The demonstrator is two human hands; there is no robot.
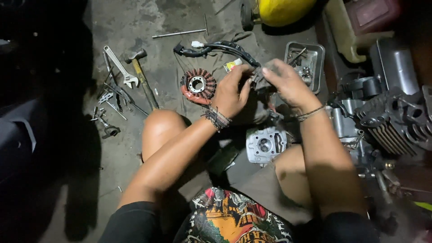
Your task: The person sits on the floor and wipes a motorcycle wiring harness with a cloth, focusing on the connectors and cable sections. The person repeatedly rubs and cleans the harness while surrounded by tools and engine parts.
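left grip: the left hand (231,92) is curled shut round the near edge of a small dark part (260,82), thumb and fingers pinching it.
right grip: the right hand (288,83) lies over the far side of the same part, fingers bent down on it; closed, though what lies under the palm is hidden.
part: held up between both grips, above the floor, too dark to tell its kind.
stator: a round copper-wound stator (198,85) lies on the floor (117,153) just left of the left grip, its black cable (220,47) running off beyond the grips.
cylinder head: a silver cylinder head (265,144) sits on the floor below the grips, between the knees.
tray: a metal tray (316,67) of small parts stands just right of the right grip.
tools: a hammer (141,74), an adjustable wrench (120,66) and loose bits lie well left of the left grip.
engine: a finned engine (396,119) stands well right of the right grip.
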